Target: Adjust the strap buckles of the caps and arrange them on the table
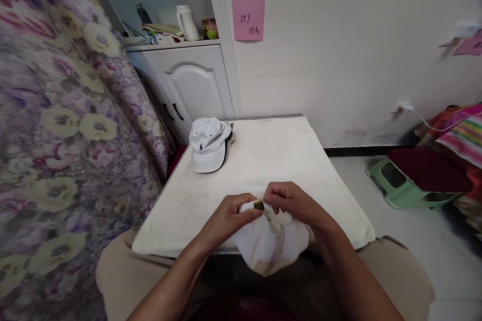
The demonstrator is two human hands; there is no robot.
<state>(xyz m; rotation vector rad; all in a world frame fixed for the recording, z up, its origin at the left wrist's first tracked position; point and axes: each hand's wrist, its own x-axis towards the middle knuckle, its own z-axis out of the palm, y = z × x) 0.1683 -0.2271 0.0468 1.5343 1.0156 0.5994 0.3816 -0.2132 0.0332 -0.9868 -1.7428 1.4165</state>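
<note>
A white cap (271, 251) is held at the near edge of the cloth-covered table (271, 150), its rounded crown hanging down toward my lap. My left hand (231, 218) is closed on its strap, thumb just under a brass-coloured buckle (258, 204). On the other side of the buckle, my right hand (288, 199) pinches the cap's strap end or rim; its fingertips hide exactly which. More caps lie stacked at the table's left side, a pale one with a small dark logo (209, 145) on top and a dark-edged brim showing beneath.
A floral curtain (86, 150) hangs close on the left. Behind the table stand a white cabinet (196, 85) with a white jug (187, 22) on it and a wall bearing a pink note (248, 18). A green stool (399, 185) with a dark red top is at right.
</note>
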